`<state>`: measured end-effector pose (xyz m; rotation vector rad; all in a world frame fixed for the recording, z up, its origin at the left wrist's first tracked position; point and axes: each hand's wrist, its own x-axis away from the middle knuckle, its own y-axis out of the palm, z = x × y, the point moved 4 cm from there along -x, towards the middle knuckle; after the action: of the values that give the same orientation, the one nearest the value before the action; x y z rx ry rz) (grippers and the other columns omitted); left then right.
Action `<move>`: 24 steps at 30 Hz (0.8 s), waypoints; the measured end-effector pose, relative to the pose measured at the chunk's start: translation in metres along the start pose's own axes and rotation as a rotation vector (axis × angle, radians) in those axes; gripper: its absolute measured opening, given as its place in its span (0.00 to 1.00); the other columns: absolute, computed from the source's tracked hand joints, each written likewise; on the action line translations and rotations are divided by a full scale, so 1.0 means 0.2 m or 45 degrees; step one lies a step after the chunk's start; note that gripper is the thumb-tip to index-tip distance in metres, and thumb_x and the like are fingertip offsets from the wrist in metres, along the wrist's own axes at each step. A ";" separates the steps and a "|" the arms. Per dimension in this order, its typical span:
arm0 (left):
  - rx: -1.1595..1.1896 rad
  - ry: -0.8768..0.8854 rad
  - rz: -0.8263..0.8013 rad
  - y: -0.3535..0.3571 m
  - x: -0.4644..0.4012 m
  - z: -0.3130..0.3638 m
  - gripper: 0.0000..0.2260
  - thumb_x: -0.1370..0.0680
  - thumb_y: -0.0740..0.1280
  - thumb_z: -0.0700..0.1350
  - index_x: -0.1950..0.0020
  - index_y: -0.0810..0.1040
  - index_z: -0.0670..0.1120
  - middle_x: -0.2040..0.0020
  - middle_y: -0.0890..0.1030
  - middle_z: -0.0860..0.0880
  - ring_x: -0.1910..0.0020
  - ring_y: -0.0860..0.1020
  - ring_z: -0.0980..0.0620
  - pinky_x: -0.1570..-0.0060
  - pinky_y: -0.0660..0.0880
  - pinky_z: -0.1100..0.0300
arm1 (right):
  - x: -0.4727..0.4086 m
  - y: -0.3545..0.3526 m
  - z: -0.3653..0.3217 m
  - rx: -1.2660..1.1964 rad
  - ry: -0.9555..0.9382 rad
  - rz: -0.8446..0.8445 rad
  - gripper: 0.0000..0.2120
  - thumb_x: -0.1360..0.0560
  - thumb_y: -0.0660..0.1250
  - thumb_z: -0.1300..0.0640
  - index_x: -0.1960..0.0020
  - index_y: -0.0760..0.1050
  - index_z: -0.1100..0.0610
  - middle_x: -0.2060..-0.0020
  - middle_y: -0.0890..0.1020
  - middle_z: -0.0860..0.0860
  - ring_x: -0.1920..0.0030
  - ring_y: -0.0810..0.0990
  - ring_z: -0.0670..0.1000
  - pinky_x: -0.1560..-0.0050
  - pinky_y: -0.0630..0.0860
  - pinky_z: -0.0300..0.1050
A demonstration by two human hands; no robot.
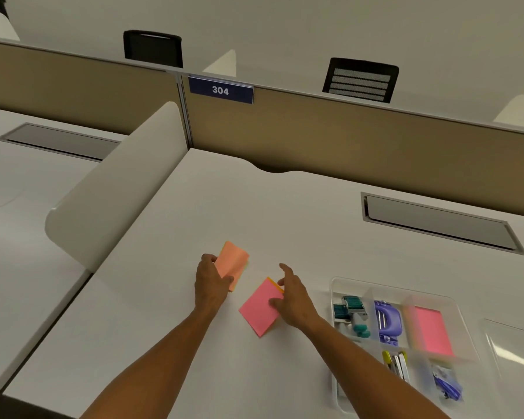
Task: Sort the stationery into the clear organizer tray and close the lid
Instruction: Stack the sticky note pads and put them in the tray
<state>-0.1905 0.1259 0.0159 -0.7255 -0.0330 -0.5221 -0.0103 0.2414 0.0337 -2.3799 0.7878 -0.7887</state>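
Note:
My left hand point(211, 282) grips an orange sticky-note pad point(232, 263) by its near edge, in the middle of the white desk point(170, 313). Just to the right, my right hand point(294, 296) pinches a pink sticky-note pad point(259, 309) at its right side, thumb on top. The clear organizer tray point(339, 287) lies open at the right. Its compartments hold teal staple boxes point(350, 309), a purple hole punch point(387, 322), another pink pad point(433, 335), white and yellow staplers point(398, 365) and a blue item point(446, 385). The clear lid point(515, 349) lies right of the tray.
A white side divider point(112, 189) stands at the desk's left edge. A tan partition point(345, 137) with a "304" sign point(221, 90) runs along the back. A grey cable hatch point(439, 222) is set into the desk at far right.

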 end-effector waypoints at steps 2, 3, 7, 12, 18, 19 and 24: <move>0.132 -0.057 0.001 -0.01 0.03 0.00 0.23 0.30 0.76 0.39 0.40 0.69 0.46 0.47 0.76 0.46 0.51 0.78 0.44 0.59 0.77 0.55 | 0.03 -0.03 0.02 -0.098 0.027 0.027 0.37 0.26 0.70 0.62 0.23 0.56 0.49 0.43 0.76 0.51 0.45 0.76 0.51 0.50 0.72 0.42; 0.191 -0.080 0.017 -0.01 0.05 -0.01 0.21 0.29 0.75 0.40 0.42 0.70 0.47 0.48 0.76 0.46 0.53 0.78 0.44 0.61 0.77 0.55 | 0.05 -0.05 0.03 -0.138 0.041 0.049 0.34 0.26 0.70 0.62 0.24 0.59 0.50 0.46 0.78 0.49 0.46 0.77 0.50 0.51 0.72 0.41; 0.362 -0.152 0.072 -0.01 0.11 -0.01 0.11 0.27 0.72 0.43 0.46 0.76 0.46 0.50 0.81 0.45 0.53 0.81 0.44 0.54 0.82 0.46 | 0.11 -0.16 0.05 -0.225 0.033 0.134 0.18 0.25 0.67 0.62 0.36 0.77 0.52 0.48 0.81 0.49 0.49 0.79 0.48 0.51 0.76 0.40; 0.438 -0.114 0.034 0.04 0.22 0.12 0.10 0.25 0.71 0.42 0.45 0.78 0.43 0.50 0.81 0.45 0.53 0.81 0.44 0.58 0.83 0.52 | 0.19 -0.31 0.06 -0.307 -0.034 0.211 0.09 0.23 0.67 0.62 0.46 0.82 0.54 0.53 0.83 0.47 0.54 0.80 0.45 0.60 0.72 0.34; 0.535 -0.045 -0.023 0.14 0.35 0.34 0.09 0.24 0.70 0.42 0.45 0.77 0.44 0.49 0.81 0.45 0.52 0.81 0.45 0.60 0.81 0.56 | 0.27 -0.49 0.15 -0.384 -0.046 0.330 0.08 0.22 0.67 0.59 0.44 0.80 0.54 0.51 0.82 0.48 0.50 0.80 0.49 0.53 0.75 0.40; 0.546 -0.031 -0.038 0.16 0.37 0.38 0.08 0.23 0.70 0.42 0.46 0.76 0.45 0.50 0.81 0.46 0.52 0.81 0.46 0.60 0.81 0.56 | 0.28 -0.52 0.16 -0.399 -0.054 0.350 0.08 0.21 0.66 0.59 0.44 0.80 0.54 0.51 0.82 0.49 0.50 0.80 0.49 0.54 0.75 0.40; 0.595 0.036 -0.125 0.27 0.45 0.57 0.08 0.23 0.69 0.43 0.45 0.76 0.46 0.50 0.81 0.47 0.53 0.81 0.48 0.59 0.81 0.55 | 0.34 -0.71 0.26 -0.490 -0.064 0.464 0.09 0.22 0.63 0.61 0.45 0.78 0.52 0.51 0.82 0.46 0.50 0.80 0.48 0.56 0.77 0.41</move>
<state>-0.0696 0.1918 0.0875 -0.2607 -0.1593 -0.5913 0.1209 0.3108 0.1093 -2.4538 1.4067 -0.4559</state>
